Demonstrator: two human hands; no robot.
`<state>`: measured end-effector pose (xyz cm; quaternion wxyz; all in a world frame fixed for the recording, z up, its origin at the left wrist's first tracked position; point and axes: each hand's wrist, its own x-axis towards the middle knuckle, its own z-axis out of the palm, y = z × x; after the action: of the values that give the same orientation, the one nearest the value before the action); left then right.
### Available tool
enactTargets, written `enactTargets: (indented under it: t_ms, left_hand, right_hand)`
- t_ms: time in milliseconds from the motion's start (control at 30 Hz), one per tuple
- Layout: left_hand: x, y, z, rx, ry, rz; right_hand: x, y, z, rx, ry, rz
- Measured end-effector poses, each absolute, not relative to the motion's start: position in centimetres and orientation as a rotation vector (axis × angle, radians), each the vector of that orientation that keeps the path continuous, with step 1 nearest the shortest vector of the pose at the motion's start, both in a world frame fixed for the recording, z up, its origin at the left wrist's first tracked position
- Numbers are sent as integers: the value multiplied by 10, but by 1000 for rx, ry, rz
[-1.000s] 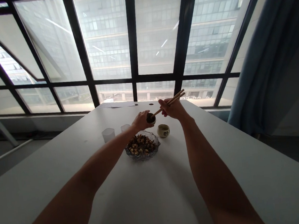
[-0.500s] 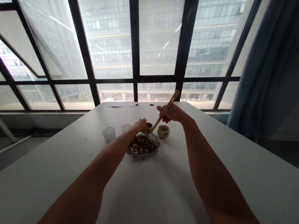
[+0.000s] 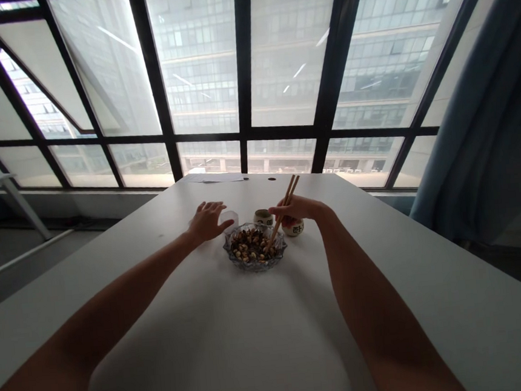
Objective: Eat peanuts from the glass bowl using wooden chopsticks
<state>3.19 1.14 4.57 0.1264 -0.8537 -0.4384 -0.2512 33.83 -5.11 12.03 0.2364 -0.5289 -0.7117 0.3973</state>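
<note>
Chopsticks [image 3: 289,198] are gripped in my right hand [image 3: 299,208], their tips down among small brown and pale pieces [image 3: 252,245] in a glass bowl [image 3: 258,265] with a scalloped rim. I cannot tell whether the tips pinch a piece. My left hand [image 3: 207,221] is open, fingers spread, to the left of the bowl and near a clear plastic cup [image 3: 230,219]. It covers the spot of a second clear cup. Behind the bowl stands a small ceramic cup [image 3: 262,217]. Another ceramic cup [image 3: 293,229] with dark lettering is partly hidden under my right hand.
Everything stands on a long white table [image 3: 237,343]. White paper [image 3: 216,177] lies at its far end, close to a round hole [image 3: 272,179] in the top. Large windows rise beyond, and a blue curtain [image 3: 468,122] hangs at the right.
My left hand has left the small ceramic cup behind the bowl, moved left and opened. My right hand has lowered the chopsticks from the bowl's far rim into its contents.
</note>
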Motion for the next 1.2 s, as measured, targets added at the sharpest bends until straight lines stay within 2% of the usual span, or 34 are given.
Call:
enactTargets:
  t_ms: [167, 367, 467, 633, 867, 1200]
  left_hand:
    - [-29, 9, 15, -2317, -1508, -860]
    - [-33, 20, -22, -2244, -1680, -1488]
    - [-29, 22, -29, -2324, -1647, -1635]
    - [-26, 18, -26, -2430, -1553, -1671]
    - [-22, 13, -24, -2490, -1543, -1599]
    - [-25, 20, -28, -2494, -1691, -1455]
  right_hand:
    - [329, -47, 117, -1365, -1959, 958]
    - [330, -55, 130, -1406, -1930, 904]
    - [330, -60, 133, -1464, -2005, 979]
    - [327, -58, 125, -1591, -1998, 1037]
    - [331, -56, 126, -1508, -1898, 753]
    - [321, -63, 130, -1405, -2034, 898]
